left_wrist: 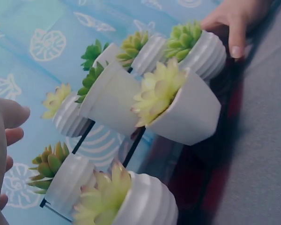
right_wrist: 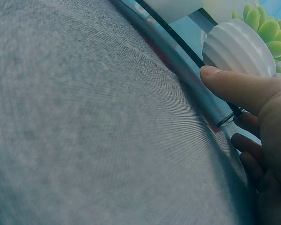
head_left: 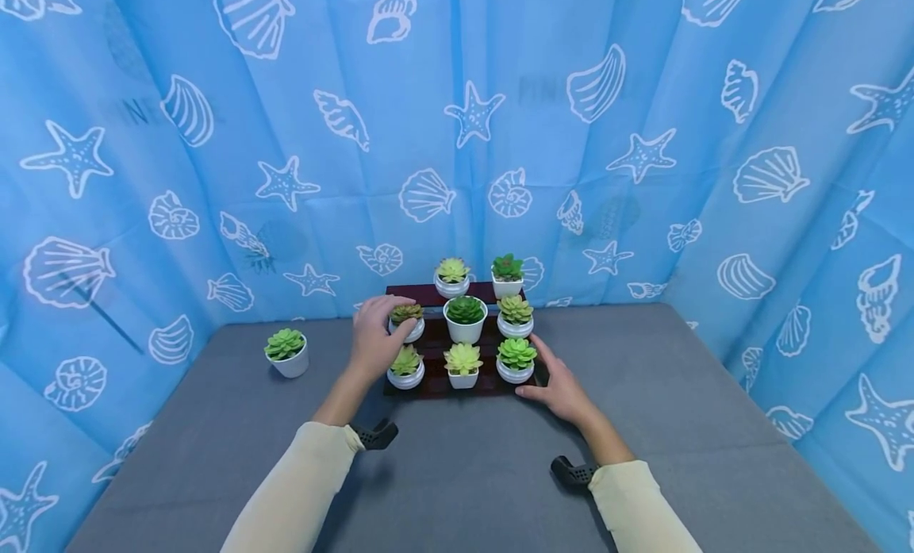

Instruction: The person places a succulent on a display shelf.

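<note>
A dark red, stepped display stand (head_left: 428,297) holds several small potted succulents in white pots. My left hand (head_left: 376,335) is at the left end of its middle tier, fingers and thumb spread about a reddish-green succulent (head_left: 407,313). In the left wrist view, a gap shows between the left fingers (left_wrist: 14,115) and that pot (left_wrist: 70,183). At the stand's lower right corner, my right hand (head_left: 566,390) holds the end of the bottom tier, its thumb at the front edge and fingers round the side. Beside it sits a bright green succulent (head_left: 516,361) in a ribbed pot.
A single green succulent in a white pot (head_left: 291,358) stands apart on the grey cloth-covered table (head_left: 457,466), left of the stand. A blue curtain (head_left: 428,101) with shell and starfish prints hangs behind and along both sides.
</note>
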Demonstrator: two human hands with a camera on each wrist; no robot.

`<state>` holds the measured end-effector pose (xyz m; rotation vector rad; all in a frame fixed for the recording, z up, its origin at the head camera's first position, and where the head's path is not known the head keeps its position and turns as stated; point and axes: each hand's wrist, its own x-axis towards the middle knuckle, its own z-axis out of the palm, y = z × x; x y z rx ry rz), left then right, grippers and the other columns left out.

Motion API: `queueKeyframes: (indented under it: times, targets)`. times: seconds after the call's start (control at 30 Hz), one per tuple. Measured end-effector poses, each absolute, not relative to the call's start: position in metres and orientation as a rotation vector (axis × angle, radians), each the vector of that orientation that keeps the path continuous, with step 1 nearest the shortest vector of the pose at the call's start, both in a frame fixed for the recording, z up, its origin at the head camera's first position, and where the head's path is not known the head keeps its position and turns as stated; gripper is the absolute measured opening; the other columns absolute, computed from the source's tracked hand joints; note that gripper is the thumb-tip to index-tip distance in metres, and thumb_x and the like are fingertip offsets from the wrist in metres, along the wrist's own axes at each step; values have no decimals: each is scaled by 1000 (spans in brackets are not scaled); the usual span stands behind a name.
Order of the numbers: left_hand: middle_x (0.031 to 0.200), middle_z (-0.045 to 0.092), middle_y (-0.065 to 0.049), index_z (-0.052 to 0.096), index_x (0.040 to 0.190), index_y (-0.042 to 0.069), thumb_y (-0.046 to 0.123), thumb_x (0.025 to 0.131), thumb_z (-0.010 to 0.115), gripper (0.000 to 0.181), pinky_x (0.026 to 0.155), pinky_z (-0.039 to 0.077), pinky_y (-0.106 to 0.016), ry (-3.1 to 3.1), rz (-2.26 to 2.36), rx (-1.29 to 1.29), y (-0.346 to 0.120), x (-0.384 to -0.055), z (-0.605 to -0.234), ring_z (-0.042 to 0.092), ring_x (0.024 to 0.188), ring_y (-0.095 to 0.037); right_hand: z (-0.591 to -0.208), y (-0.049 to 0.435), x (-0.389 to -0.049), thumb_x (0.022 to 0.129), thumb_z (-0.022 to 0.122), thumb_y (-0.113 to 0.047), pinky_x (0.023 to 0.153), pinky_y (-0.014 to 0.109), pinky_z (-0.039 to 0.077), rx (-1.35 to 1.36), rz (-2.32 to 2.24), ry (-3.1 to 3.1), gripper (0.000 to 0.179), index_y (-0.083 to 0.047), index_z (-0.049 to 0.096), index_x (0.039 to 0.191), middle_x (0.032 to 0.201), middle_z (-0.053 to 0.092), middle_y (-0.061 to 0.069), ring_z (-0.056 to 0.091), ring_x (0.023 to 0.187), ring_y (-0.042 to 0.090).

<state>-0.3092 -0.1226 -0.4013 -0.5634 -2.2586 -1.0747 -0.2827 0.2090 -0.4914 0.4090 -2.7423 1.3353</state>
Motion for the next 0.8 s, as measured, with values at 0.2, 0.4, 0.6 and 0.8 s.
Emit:
queueKeyframes:
  times: [0.2,0.4,0.6,0.8]
  targets:
    - [111,68,-9,72,108,7,8,86,72,23,96,36,-55,-2192,-1090,-640,-131,-297,-413,54,108,-29,-492,209,-283,79,82,-24,103,64,30,410,1329,-2745,100,-16,20,156,146,41,25,38,131,43]
    - [107,69,-7,71,108,6,4,86,73,23,87,46,-49,-2176,-1157,-642,-144,-285,-427,58,103,-25,-491,209,-284,80,82,-23,104,64,28,417,1327,-2742,99,-15,19,156,147,40,24,38,132,43]
    - [102,69,-2,71,106,7,3,89,69,17,78,50,-42,-2196,-1192,-608,-158,-277,-438,60,95,-19,-490,209,-284,80,82,-23,104,65,27,401,1340,-2750,99,-15,19,156,147,39,24,37,133,43]
    - [94,70,-2,72,98,6,1,89,68,11,71,51,-31,-2157,-1177,-587,-169,-272,-448,62,87,-16,-492,209,-284,80,82,-23,104,64,29,393,1328,-2756,99,-16,19,156,147,39,24,37,132,42]
